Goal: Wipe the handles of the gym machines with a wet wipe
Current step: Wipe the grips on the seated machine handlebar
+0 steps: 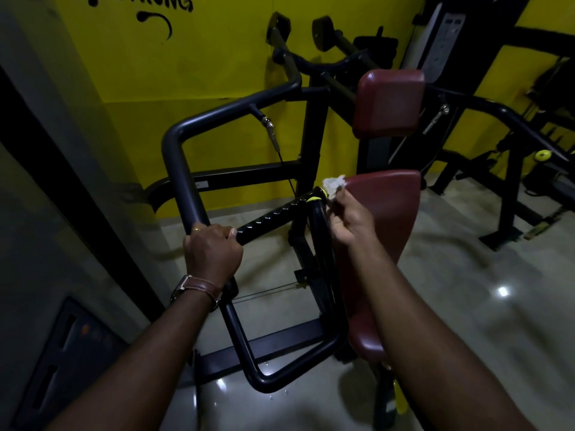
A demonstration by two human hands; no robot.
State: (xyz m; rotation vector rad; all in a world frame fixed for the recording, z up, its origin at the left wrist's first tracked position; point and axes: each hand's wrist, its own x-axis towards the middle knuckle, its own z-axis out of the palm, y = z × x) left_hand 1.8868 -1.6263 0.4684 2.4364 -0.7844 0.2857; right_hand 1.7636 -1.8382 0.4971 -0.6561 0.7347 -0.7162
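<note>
Left hand (213, 251) grips the near end of the ribbed black handle (270, 217) where it meets the machine's grey frame bar (182, 169). Right hand (350, 217) pinches a crumpled white wipe (333, 183) at the handle's far end, beside the yellow band (314, 199) and just in front of the maroon seat pad (385, 213). Brown-strapped watch (199, 287) on left wrist.

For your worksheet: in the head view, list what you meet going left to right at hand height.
Left hand gripping the frame bar → ribbed black grip → wet wipe pinched in the right hand → maroon seat pad.
</note>
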